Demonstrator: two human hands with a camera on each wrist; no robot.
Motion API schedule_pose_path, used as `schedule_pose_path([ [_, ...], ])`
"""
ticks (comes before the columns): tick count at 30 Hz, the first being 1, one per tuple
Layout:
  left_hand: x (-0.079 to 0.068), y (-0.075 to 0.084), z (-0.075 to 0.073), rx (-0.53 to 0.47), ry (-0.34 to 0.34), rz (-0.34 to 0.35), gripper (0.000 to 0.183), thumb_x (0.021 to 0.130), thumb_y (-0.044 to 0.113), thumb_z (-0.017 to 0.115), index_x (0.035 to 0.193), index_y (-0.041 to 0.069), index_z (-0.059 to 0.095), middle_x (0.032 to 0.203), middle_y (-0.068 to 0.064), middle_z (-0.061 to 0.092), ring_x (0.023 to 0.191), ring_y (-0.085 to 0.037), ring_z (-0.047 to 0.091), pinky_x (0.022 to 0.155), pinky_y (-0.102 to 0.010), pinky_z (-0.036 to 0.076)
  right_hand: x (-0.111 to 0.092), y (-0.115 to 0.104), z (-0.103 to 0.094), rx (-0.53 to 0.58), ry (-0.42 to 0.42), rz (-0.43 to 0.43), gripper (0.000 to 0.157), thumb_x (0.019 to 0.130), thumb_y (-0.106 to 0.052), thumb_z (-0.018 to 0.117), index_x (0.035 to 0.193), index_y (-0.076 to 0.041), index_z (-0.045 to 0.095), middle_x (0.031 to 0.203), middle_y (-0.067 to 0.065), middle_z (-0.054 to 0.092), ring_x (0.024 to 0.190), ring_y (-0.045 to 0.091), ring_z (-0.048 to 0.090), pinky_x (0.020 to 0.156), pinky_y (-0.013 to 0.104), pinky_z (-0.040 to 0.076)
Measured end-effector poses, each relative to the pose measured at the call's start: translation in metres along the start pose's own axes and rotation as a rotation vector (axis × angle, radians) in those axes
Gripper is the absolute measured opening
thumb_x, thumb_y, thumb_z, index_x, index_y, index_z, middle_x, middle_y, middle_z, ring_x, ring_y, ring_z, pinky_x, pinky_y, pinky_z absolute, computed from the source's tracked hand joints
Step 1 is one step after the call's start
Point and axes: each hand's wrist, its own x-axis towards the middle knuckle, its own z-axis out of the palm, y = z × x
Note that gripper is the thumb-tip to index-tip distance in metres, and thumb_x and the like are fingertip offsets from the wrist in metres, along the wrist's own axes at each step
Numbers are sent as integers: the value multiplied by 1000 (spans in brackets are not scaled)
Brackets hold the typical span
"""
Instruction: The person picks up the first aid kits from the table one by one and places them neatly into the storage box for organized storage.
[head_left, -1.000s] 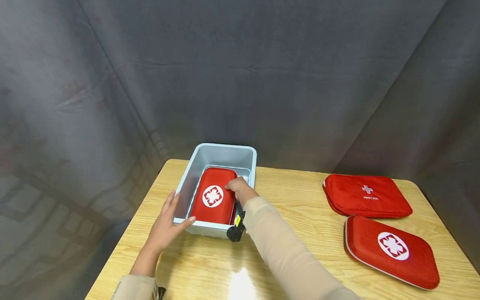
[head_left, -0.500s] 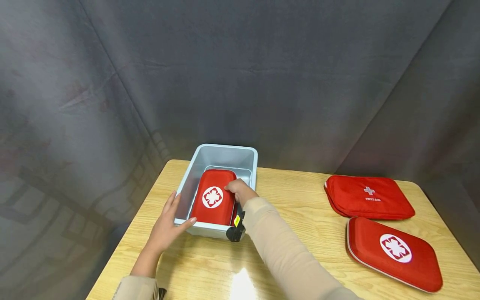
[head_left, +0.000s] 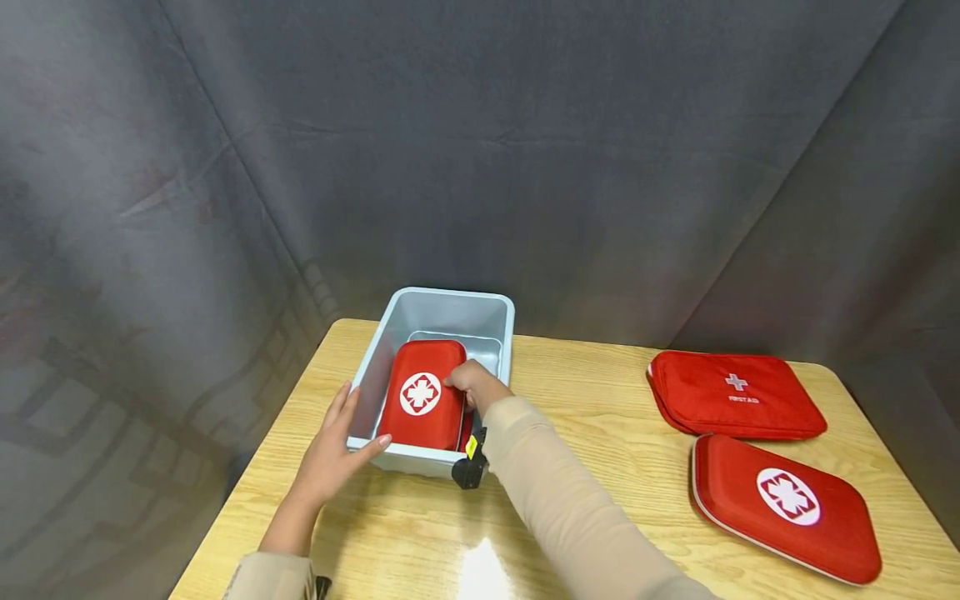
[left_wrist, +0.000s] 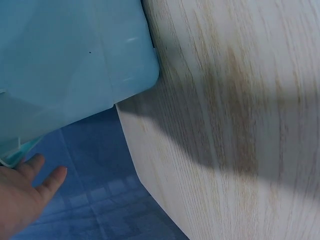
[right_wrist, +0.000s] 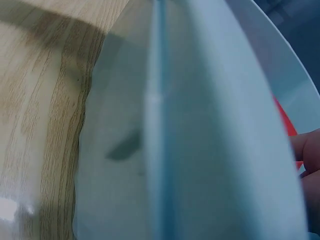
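Observation:
A red first aid case (head_left: 422,417) with a white round emblem lies in the light grey bin (head_left: 459,293). My right hand (head_left: 477,384) reaches over the bin's right side and grips the case's right edge, thumb on top, other fingers hidden below. More red shows beneath that edge. At the bin's near left corner, my left hand (head_left: 330,442) has its fingers spread along the outside and its thumb over the front rim. In the left wrist view, two straight fingers (left_wrist: 51,183) stick out beside the bin's wall. The right wrist view shows mostly the blurred bin wall (right_wrist: 210,125).
On the right of the wooden table (head_left: 570,433), a soft red pouch (head_left: 735,408) lettered "FIRST AID" lies behind a second hard red case (head_left: 832,500). A dark grey curtain (head_left: 480,150) hangs behind and along the left side.
The case in the bin has shifted slightly left with my right hand, and its right edge stands farther from the bin's right wall. My left hand has stayed in place.

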Motion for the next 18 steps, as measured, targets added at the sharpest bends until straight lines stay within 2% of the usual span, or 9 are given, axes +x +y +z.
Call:
schedule_pose_path([
  [2,0,0,0,-5,4,1,86,73,45,63,136,2,23,141,-14,13,121,-37,24,84,-57,31,0,0,-1,12,-21,2,25,77,0,57,97,10,48,85,21,50,67,36,55,49,54,43],
  [4,-1,0,0,-10,7,1,86,73,44,63,136,2,23,141,-14,13,121,-37,24,85,-57,31,1,-1,-1,13,-24,17,26,76,1,57,99,10,48,88,21,50,71,36,55,50,56,43],
  [8,-1,1,0,-9,10,4,85,73,44,63,135,2,23,141,-14,14,121,-37,24,85,-57,31,16,6,2,2,-9,24,31,73,5,55,102,10,46,90,20,50,68,36,56,45,57,41],
  [10,0,0,1,-8,10,3,85,73,44,63,136,2,23,141,-13,13,121,-37,23,85,-57,31,56,27,7,-30,20,4,37,74,2,58,108,8,45,97,20,49,69,37,56,45,58,40],
  [12,0,0,1,-9,8,3,85,73,45,63,136,2,23,141,-13,13,121,-36,23,85,-57,31,103,50,13,-37,39,-9,43,68,2,63,106,6,44,95,19,48,61,38,56,39,59,37],
  [13,0,0,1,-10,7,2,85,73,45,63,136,2,23,141,-13,13,121,-36,23,85,-57,30,118,58,15,-45,41,-12,45,66,1,65,105,6,45,94,19,48,58,37,56,37,59,36],
  [15,0,0,1,-11,5,1,85,73,45,63,136,2,23,141,-13,13,121,-37,23,85,-57,30,133,65,17,-66,49,-19,47,65,0,67,106,5,45,95,19,48,57,38,55,37,59,36],
  [16,0,0,1,-12,5,1,85,73,45,63,136,2,23,141,-13,13,121,-37,23,85,-57,30,123,60,17,-72,51,-16,47,63,1,66,104,6,45,92,18,49,55,37,55,36,58,36],
  [18,0,0,1,-13,5,2,85,73,44,63,136,2,23,141,-14,13,121,-37,23,85,-57,30,78,40,13,-90,52,-29,42,64,3,63,102,8,46,89,19,49,56,36,55,36,57,36],
])
